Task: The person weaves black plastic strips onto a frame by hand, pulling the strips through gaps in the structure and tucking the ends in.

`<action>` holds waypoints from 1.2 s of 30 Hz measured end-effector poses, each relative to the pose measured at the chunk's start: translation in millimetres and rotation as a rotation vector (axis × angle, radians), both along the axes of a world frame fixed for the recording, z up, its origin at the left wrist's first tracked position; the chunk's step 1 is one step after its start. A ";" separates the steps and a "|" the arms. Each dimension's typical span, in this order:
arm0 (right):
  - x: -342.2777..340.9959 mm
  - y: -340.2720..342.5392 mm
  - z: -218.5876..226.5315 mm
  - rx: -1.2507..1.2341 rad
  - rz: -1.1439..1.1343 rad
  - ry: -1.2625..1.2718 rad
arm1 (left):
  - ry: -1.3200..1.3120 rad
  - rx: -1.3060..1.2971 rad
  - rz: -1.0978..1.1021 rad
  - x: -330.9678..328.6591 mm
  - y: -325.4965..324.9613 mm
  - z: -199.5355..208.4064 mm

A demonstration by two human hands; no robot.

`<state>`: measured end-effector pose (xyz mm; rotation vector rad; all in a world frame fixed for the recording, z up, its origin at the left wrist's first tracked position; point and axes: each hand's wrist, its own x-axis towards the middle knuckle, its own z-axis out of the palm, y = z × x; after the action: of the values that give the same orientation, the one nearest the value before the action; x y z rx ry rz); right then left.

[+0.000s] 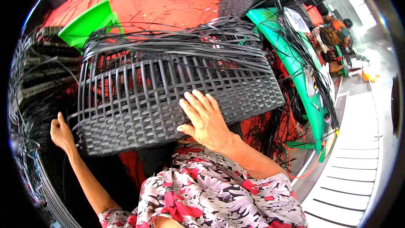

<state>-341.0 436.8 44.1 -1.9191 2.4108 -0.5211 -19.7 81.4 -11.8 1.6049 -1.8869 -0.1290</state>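
Observation:
A dark grey woven panel (126,122) of flat plastic strips lies across my lap. Its near part is tightly woven, while farther away the upright ribs stand bare with gaps between them. My right hand (204,120) rests on the weave right of the middle, palm down with fingers stretched out. Beside the panel's left edge, my left hand (62,134) has its fingers curled and its thumb up. Whatever those fingers grip is hidden. Long loose black strips (177,46) run in a bundle along the panel's far side.
A bright green plastic chair (86,23) stands at the far left on the red floor covering (143,2). To the right, a green board (291,59) carries more strips and small tools. Stacked dark woven pieces (46,63) fill the left side. Farther right are people (337,29).

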 end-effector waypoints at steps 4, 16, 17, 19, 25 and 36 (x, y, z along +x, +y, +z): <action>-53.3 32.3 1.3 -0.044 -0.184 0.126 | 0.279 0.116 -0.581 -119.2 110.0 58.6; -137.2 89.2 17.6 0.117 -0.201 0.169 | -0.457 0.141 -1.474 -291.4 228.4 55.3; -137.6 91.4 19.4 0.125 -0.173 0.175 | -0.463 0.161 -1.501 -289.4 230.5 58.2; -134.8 93.3 16.9 0.079 -0.162 0.178 | -0.470 0.207 -1.556 -280.9 235.6 62.2; -112.2 98.4 21.8 0.074 -0.195 0.144 | -0.445 0.188 -1.552 -259.0 251.8 72.1; -75.6 124.3 41.6 0.163 -0.245 0.133 | -0.431 0.206 -1.625 -238.8 272.5 77.5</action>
<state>-416.6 561.1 85.6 -1.6554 2.6943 -0.1972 -258.5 353.9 65.7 -0.2309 -3.0856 -0.6807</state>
